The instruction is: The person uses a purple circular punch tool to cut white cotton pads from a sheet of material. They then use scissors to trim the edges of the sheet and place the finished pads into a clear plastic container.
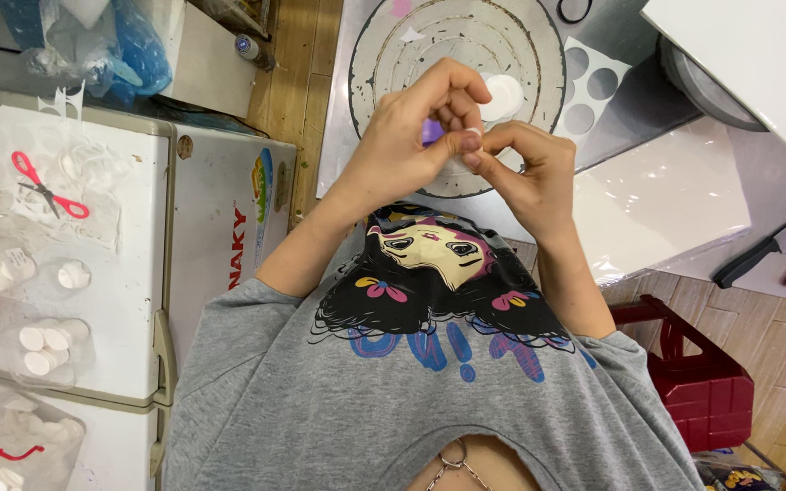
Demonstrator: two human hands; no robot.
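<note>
While both my hands meet above the near rim of the round turntable, I pinch a small thin white disc between them. My left hand closes its grip on the disc with thumb and forefinger; my right hand closes on the same disc from the other side, fingertips touching the left's. I judge this to be the peeling or separating step: the nails meet at the disc's edge, as if working a layer loose. The next move seems to call for a fine, steady pull at that edge without creasing the piece.

The disc is round, so it has no real long axis; most of it is hidden by my fingers, and I cannot tell which way its face tilts. Another white disc lies on the turntable just beyond my fingers, and a sheet with round cut-outs lies at the turntable's right edge. Pink scissors rest on the white chest to my left.
</note>
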